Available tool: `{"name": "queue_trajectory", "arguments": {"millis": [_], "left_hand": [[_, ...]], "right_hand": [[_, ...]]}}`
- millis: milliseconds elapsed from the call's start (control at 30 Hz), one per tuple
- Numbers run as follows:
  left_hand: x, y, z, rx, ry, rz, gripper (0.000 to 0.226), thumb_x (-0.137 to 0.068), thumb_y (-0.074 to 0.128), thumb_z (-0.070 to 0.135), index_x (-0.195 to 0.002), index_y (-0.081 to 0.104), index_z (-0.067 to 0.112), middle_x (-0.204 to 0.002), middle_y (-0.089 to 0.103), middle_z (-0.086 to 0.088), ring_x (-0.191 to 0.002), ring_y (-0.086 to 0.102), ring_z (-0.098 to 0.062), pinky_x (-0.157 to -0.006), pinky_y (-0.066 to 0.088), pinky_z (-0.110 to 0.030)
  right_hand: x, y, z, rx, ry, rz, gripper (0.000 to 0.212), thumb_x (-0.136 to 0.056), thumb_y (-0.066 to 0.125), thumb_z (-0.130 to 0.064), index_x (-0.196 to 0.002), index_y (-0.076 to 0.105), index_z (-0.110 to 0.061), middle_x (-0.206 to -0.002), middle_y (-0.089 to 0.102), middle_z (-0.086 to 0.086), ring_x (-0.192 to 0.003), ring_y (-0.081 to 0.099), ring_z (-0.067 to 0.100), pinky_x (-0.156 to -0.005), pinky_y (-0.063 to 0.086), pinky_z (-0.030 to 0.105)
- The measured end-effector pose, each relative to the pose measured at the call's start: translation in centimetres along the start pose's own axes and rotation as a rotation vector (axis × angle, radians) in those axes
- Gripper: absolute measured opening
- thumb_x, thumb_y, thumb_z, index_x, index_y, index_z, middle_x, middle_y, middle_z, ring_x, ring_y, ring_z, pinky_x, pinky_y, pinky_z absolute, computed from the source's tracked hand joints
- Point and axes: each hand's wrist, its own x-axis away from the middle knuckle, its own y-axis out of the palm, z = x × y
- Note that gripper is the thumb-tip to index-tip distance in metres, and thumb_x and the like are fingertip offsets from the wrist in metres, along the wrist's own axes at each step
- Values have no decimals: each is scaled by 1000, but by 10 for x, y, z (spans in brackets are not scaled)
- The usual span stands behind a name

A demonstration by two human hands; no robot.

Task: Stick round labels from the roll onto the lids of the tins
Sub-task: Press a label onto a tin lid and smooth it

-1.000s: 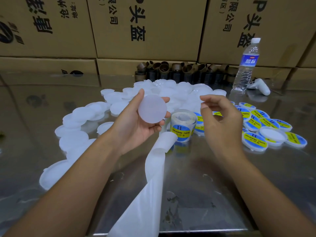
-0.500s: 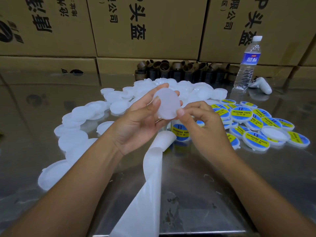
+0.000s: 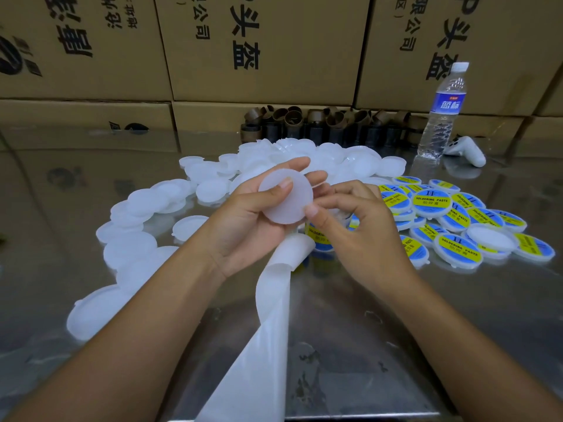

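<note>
My left hand (image 3: 243, 220) holds a plain white tin lid (image 3: 286, 205) up over the table, thumb across its face and fingers behind it. My right hand (image 3: 359, 226) has its fingers curled, and its thumb and forefinger pinch the lid's right edge. I see no label in the fingers. The label roll (image 3: 316, 239) stands on the table under my right hand, mostly hidden. Its white backing strip (image 3: 268, 330) trails toward me. Several labelled tins (image 3: 431, 202) with blue and yellow labels lie to the right.
Many unlabelled white tins (image 3: 134, 248) spread across the left and back of the shiny metal table (image 3: 457, 315). A water bottle (image 3: 441, 117) and a white handheld device (image 3: 466, 153) stand at the back right. Brown cardboard cores (image 3: 320, 126) line the stacked cartons (image 3: 259, 47).
My right hand moved left from beside the roll to the lid and now pinches its edge. My left hand tilted the lid and put its thumb across the face.
</note>
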Motion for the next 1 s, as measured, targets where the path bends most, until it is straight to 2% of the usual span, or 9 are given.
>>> {"name": "queue_trajectory", "arguments": {"millis": [233,333,467,567,700,800,867,933,1000], "left_hand": [[-6,-16,5,-38,100,291,21,-98,43,7,-107,60,16,-90,76,-1,-88,72,-18,-73,58,-30],[-7,-16,4,-27,96,311,22,-99,42,7,-107,61,16,-90,76,-1,-87,72,-18,-74,58,-31],[-8,-16,3,5,98,324,22,-98,42,6,-106,61,15,-90,76,-2,-85,73,-18,-70,58,-30],[-8,-17,4,11,105,335,22,-98,42,6,-105,61,15,-89,76,-1,-84,73,-18,-71,58,-30],[-6,-19,5,28,107,347,22,-98,42,7,-104,62,15,-90,76,-1,-85,73,-17,-76,58,-32],[-6,-21,5,42,99,357,23,-98,43,7,-105,63,15,-92,76,-2,-87,73,-18,-77,59,-32],[-6,-22,5,57,93,361,23,-98,43,6,-105,63,15,-92,76,-3,-87,73,-19,-78,58,-32],[-5,-22,5,54,89,372,23,-98,43,6,-105,63,15,-92,76,-3,-87,73,-19,-78,58,-32],[-6,-22,5,37,90,390,23,-98,43,6,-103,63,15,-90,76,-2,-85,73,-18,-79,57,-32]], "right_hand": [[0,2,4,129,-78,5,16,-88,63,-17,-94,70,-31,-86,57,-23,-100,51,8,-88,36,24],[-4,10,-1,237,-117,-50,15,-89,62,-22,-97,71,-31,-77,55,-23,-92,46,-3,-82,32,21],[-14,19,-12,503,-83,-188,17,-92,54,-35,-93,69,-28,-78,54,-3,-87,48,17,-72,30,30],[-19,24,-24,670,-79,-262,28,-94,48,-40,-73,57,-23,-72,55,3,-79,48,22,-63,19,31],[-21,26,-36,946,-85,-307,51,-95,39,-52,-62,30,-14,-60,27,-1,-60,29,21,-64,18,32],[-19,30,-40,1106,-100,-378,55,-93,39,-57,-61,19,-18,-61,27,-1,-68,30,20,-78,21,35],[-18,32,-37,1170,-78,-417,52,-91,47,-52,-62,21,-17,-70,43,0,-80,34,21,-90,24,38],[-18,31,-34,1194,-54,-425,42,-88,54,-37,-64,25,-19,-90,57,1,-92,42,23,-90,25,38],[-22,28,-32,1088,19,-401,32,-85,54,-31,-65,32,-19,-83,56,0,-93,46,25,-83,27,36]]}}
